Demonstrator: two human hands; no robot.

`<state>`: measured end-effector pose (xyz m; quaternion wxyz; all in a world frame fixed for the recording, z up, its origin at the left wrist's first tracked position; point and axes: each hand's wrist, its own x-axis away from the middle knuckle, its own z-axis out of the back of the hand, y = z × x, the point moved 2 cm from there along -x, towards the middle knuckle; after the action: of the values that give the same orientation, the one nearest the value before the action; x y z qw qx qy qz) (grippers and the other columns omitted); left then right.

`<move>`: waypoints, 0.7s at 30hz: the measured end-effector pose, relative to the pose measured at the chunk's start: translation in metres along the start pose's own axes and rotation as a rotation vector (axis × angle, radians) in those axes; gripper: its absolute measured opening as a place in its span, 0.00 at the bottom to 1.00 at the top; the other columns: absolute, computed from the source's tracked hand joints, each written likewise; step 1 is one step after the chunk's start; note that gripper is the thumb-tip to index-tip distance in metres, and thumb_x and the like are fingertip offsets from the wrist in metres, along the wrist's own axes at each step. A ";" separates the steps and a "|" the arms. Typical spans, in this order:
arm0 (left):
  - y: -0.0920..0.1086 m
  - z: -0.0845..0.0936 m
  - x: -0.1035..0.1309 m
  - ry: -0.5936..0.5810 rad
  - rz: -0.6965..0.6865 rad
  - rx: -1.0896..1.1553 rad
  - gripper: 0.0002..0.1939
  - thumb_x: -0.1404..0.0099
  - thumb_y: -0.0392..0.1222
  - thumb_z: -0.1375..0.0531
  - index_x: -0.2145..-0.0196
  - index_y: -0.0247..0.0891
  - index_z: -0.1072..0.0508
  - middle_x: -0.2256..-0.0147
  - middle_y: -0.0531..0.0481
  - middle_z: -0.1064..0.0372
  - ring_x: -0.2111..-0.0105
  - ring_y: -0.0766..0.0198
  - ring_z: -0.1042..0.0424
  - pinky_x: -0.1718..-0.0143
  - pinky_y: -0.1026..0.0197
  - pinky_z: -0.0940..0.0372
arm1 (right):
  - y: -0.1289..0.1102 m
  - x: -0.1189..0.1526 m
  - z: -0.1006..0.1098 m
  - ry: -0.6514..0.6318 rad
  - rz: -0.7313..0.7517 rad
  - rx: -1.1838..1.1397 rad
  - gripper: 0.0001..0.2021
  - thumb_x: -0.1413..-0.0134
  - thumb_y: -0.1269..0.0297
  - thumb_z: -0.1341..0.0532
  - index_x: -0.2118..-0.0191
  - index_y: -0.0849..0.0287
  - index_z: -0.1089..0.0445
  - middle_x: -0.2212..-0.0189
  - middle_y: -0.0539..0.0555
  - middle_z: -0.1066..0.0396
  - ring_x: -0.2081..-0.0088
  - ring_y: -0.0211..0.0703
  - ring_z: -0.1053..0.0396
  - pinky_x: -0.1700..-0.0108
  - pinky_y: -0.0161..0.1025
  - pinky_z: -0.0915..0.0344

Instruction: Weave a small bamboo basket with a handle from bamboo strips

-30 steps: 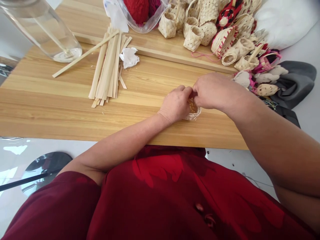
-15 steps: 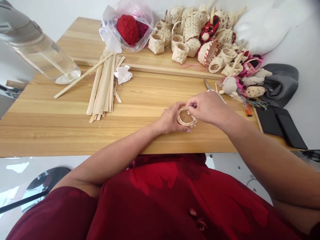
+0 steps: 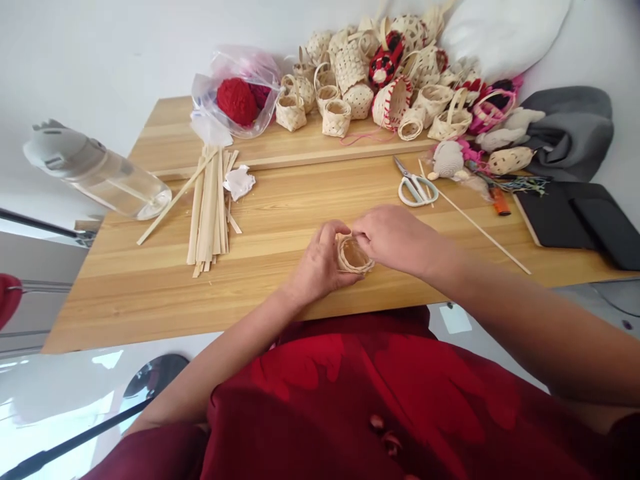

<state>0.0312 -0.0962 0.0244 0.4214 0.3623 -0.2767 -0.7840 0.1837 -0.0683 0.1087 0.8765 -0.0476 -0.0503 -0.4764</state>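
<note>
A small round woven basket (image 3: 356,256) is held near the table's front edge, its opening facing up. My left hand (image 3: 320,261) wraps round its left side, with the thumb along the near side. The fingers of my right hand (image 3: 387,239) are pinched at the far right part of the rim; whatever thin piece they grip is too small to make out. White-handled scissors (image 3: 418,189) lie beyond my right hand, beside a long thin strip (image 3: 483,231).
Flat wooden strips (image 3: 209,213), crumpled paper (image 3: 239,183) and a water bottle (image 3: 107,173) are on the left. At the back are a bag with red yarn (image 3: 237,102) and several woven baskets (image 3: 337,118). A black case (image 3: 565,213) lies right.
The camera view has shifted, so the scissors and thin strip show more fully. Both hands remain at the basket, the right fingers still pinched at its rim.
</note>
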 end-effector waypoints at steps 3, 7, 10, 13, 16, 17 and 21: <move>0.007 0.001 0.001 0.009 -0.056 -0.063 0.29 0.47 0.42 0.27 0.50 0.44 0.35 0.48 0.44 0.29 0.45 0.52 0.29 0.43 0.51 0.31 | -0.001 -0.004 0.004 -0.043 0.028 0.002 0.14 0.41 0.74 0.45 0.63 0.62 0.20 0.66 0.62 0.19 0.66 0.48 0.27 0.66 0.41 0.46; 0.009 0.003 0.001 0.012 -0.016 -0.113 0.29 0.44 0.45 0.27 0.49 0.43 0.34 0.50 0.44 0.26 0.48 0.53 0.25 0.45 0.51 0.30 | 0.004 -0.010 0.003 -0.062 -0.001 -0.011 0.15 0.40 0.73 0.45 0.60 0.62 0.19 0.65 0.62 0.19 0.64 0.50 0.26 0.67 0.42 0.48; 0.007 0.006 0.000 -0.004 0.048 -0.105 0.31 0.47 0.44 0.25 0.49 0.43 0.33 0.51 0.44 0.25 0.50 0.52 0.24 0.48 0.51 0.28 | 0.009 -0.012 -0.001 -0.014 -0.018 -0.086 0.15 0.40 0.72 0.45 0.59 0.60 0.19 0.64 0.60 0.19 0.64 0.49 0.26 0.66 0.41 0.48; 0.005 0.008 -0.003 -0.011 0.072 -0.075 0.31 0.48 0.43 0.25 0.50 0.41 0.33 0.51 0.43 0.24 0.52 0.52 0.23 0.50 0.51 0.27 | 0.013 -0.012 -0.004 0.068 -0.027 -0.175 0.14 0.41 0.71 0.44 0.58 0.59 0.20 0.65 0.58 0.19 0.65 0.46 0.26 0.66 0.40 0.47; 0.004 0.009 -0.004 -0.020 0.075 -0.061 0.32 0.48 0.43 0.25 0.49 0.40 0.33 0.51 0.43 0.24 0.52 0.53 0.23 0.50 0.51 0.27 | 0.015 -0.014 -0.004 0.050 -0.011 -0.178 0.13 0.42 0.72 0.44 0.61 0.60 0.21 0.67 0.58 0.20 0.66 0.46 0.27 0.67 0.40 0.48; 0.005 0.009 -0.005 -0.022 0.076 -0.061 0.32 0.48 0.42 0.25 0.49 0.41 0.33 0.51 0.43 0.24 0.52 0.53 0.23 0.50 0.51 0.27 | 0.016 -0.014 -0.003 0.027 -0.002 -0.169 0.12 0.42 0.72 0.43 0.62 0.60 0.21 0.68 0.58 0.20 0.66 0.46 0.27 0.67 0.40 0.48; 0.008 0.007 -0.006 -0.028 0.098 -0.076 0.31 0.47 0.43 0.26 0.49 0.42 0.33 0.52 0.45 0.24 0.53 0.54 0.23 0.51 0.52 0.27 | 0.017 -0.018 0.002 -0.058 0.020 -0.144 0.13 0.43 0.73 0.43 0.62 0.60 0.20 0.65 0.59 0.19 0.65 0.46 0.27 0.67 0.40 0.48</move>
<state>0.0314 -0.0943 0.0368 0.4690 0.3211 -0.2701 -0.7771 0.1882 -0.0436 0.1074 0.8737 -0.1247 -0.0406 -0.4685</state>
